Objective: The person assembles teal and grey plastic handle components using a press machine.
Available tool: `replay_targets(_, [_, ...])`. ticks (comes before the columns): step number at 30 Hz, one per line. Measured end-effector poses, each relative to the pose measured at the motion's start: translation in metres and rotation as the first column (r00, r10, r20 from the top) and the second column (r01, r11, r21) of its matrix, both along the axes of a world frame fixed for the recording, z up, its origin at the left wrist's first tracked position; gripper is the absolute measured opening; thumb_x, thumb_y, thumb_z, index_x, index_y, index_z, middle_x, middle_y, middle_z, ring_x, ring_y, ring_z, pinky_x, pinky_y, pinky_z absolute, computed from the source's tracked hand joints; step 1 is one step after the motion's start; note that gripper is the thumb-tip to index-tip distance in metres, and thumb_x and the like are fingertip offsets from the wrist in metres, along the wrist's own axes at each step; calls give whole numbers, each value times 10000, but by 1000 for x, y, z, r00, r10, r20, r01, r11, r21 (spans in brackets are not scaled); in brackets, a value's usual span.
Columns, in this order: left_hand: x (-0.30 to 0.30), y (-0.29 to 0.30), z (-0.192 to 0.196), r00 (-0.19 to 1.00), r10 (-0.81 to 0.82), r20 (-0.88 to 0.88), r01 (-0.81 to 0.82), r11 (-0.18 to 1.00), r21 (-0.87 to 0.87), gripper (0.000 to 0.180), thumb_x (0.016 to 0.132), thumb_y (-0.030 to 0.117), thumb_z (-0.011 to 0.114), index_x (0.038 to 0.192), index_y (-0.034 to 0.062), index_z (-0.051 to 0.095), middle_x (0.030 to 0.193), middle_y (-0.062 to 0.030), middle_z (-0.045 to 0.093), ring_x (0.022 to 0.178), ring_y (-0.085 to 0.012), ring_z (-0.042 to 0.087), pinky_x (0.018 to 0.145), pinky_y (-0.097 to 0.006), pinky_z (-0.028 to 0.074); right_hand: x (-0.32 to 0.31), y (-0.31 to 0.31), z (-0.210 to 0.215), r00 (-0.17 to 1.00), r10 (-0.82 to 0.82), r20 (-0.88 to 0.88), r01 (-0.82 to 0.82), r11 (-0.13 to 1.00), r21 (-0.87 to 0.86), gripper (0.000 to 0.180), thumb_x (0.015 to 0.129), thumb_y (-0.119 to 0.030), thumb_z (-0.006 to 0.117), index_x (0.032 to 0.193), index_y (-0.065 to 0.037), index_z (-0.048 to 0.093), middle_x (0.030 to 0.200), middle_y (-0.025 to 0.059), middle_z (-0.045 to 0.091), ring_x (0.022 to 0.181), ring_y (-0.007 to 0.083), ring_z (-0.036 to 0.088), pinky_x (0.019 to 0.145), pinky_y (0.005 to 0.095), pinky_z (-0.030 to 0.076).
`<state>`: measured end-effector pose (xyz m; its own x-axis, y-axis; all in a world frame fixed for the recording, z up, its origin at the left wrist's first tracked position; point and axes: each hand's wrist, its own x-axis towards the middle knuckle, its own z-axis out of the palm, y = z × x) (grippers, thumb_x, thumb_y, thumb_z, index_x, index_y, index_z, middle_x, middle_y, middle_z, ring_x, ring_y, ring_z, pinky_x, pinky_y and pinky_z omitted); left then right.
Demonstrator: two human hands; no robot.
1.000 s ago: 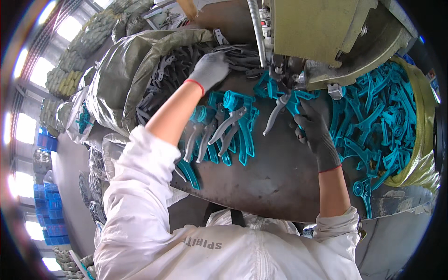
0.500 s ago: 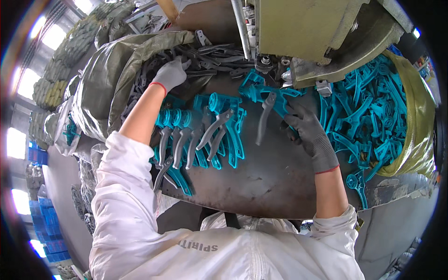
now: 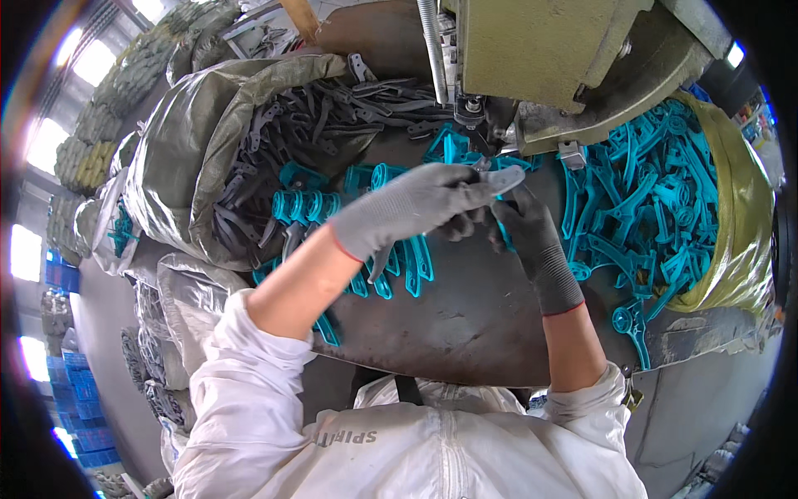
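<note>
My left hand (image 3: 416, 208), in a grey glove, pinches a flat grey plastic piece (image 3: 504, 178) just below the green press machine (image 3: 549, 58). My right hand (image 3: 532, 241), also gloved, meets it from underneath with its fingers closed on a teal plastic piece (image 3: 504, 241), which is mostly hidden. Both hands hover over the dark metal table (image 3: 465, 316). A cluster of teal-and-grey joined pieces (image 3: 316, 208) lies on the table to the left of the hands.
An open silver sack of grey pieces (image 3: 274, 141) stands at the left. A yellow-lined sack of teal pieces (image 3: 657, 200) stands at the right. The press's steel rod (image 3: 432, 50) comes down right behind the hands. More sacks and blue crates (image 3: 75, 391) sit at the far left.
My left hand has come from the sack of grey pieces to the middle, bringing a grey piece up against my right hand. My right hand stayed under the press.
</note>
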<state>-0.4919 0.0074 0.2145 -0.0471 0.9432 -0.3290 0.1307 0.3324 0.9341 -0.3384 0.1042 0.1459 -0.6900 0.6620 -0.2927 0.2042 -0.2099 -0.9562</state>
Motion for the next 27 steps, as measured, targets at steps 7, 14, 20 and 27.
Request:
replay_targets(7, [-75, -5, -210, 982, 169, 89, -189, 794, 577, 258, 940, 244, 460, 1006, 10, 548, 917, -106, 607, 828, -164, 602, 698, -266, 495, -64, 71, -31, 904, -184, 385, -252, 499, 829, 172, 827, -139, 525, 917, -29, 623, 930, 222, 624, 908, 375, 602, 749, 444, 485])
replay_targets(14, [-2, 13, -56, 924, 359, -129, -377, 911, -169, 381, 929, 308, 487, 1122, -18, 521, 773, -74, 598, 711, -106, 583, 686, -263, 509, -5, 84, -55, 953, -128, 274, -274, 15, 961, 337, 806, -91, 537, 1137, -23, 528, 1030, 255, 585, 958, 383, 583, 810, 442, 472])
replay_targets(20, [-13, 16, -46, 978, 145, -151, -156, 986, -64, 431, 938, 323, 476, 1177, -33, 520, 756, -77, 596, 693, -92, 570, 671, -269, 525, 19, 43, 5, 986, -163, -46, 160, 985, -68, 507, 822, -86, 574, 1313, -72, 445, 910, 57, 575, 576, 98, 540, 499, 241, 445])
replay_targets(27, [-5, 32, -42, 976, 206, 75, -194, 970, -146, 367, 936, 280, 486, 1101, -41, 551, 813, -94, 617, 726, -113, 602, 675, -274, 522, 17, 28, -3, 990, -103, -96, 122, 967, 223, 544, 826, -98, 576, 1340, -45, 406, 989, 109, 577, 590, 109, 555, 482, 251, 458])
